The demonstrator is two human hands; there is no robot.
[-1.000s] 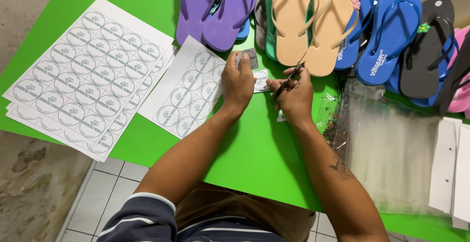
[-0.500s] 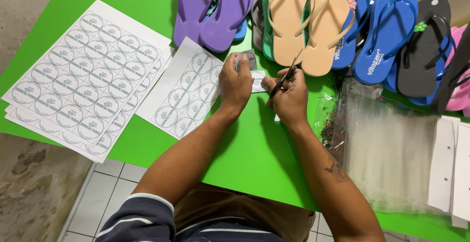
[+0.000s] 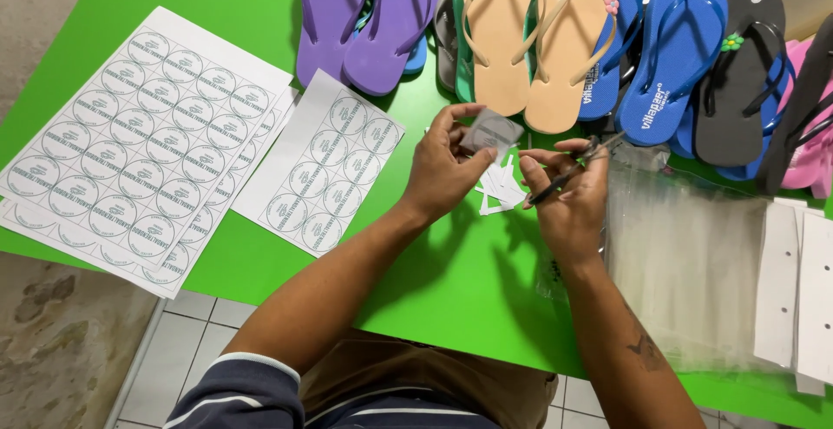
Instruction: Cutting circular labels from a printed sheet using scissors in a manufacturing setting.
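Scissors (image 3: 574,167) are in the right hand (image 3: 568,199), which is closed around their handles, with the blades pointing up and to the right toward the sandals (image 3: 529,39). The left hand (image 3: 447,169) pinches a small cut paper piece (image 3: 491,132) between thumb and fingertips and holds it above the green table (image 3: 451,281), just over a little pile of white paper scraps (image 3: 501,188).

To trim this piece well, I think it is better to turn the paper with the left hand and keep the scissors steady, making short cuts close along the printed circle, with the fingertips kept away from the blades.

Several things are hard to see. The scissor blades are thin and partly covered by the fingers, so I cannot tell if they are open. The print on the paper piece is not readable. The sticker sheets (image 3: 139,143) lie well to the left, and the clear plastic bags (image 3: 685,264) at the right are nearly invisible against the table.
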